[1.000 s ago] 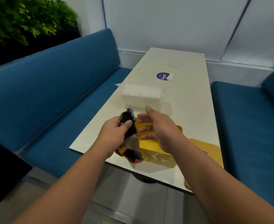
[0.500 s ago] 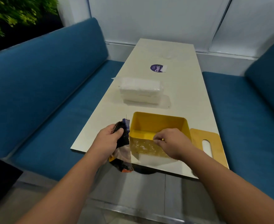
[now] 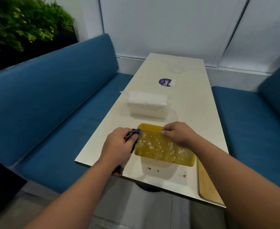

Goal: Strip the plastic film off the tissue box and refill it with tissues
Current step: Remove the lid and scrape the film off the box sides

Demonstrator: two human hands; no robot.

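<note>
Blue benches [image 3: 56, 103] flanked a pale table [image 3: 182, 103]. Near its front edge stood the yellow tissue box [image 3: 162, 146]. At the box's left end, the left hand [image 3: 117, 146] gripped crumpled dark plastic film [image 3: 133, 135]; the right hand [image 3: 177, 134] pinched its far rim. Behind it, near the left edge, lay wrapped tissues [image 3: 146, 104].

Yellow box [image 3: 164, 147] sits near the table's [image 3: 185, 103] front edge, tilted, its spotted side facing the camera. Left hand [image 3: 117, 146] grips dark crumpled film [image 3: 133, 134] against the box's left end. Right hand [image 3: 177, 134] pinches the box's upper rim. Wrapped tissue pack [image 3: 148, 104] lies just behind the box. Round purple sticker [image 3: 165, 82] sits farther back. Yellow lid [image 3: 208, 187] lies flat at the table's front right corner. Small crumbs [image 3: 184, 175] dot the tabletop before the box. Blue benches [image 3: 53, 104] flank the table.
</note>
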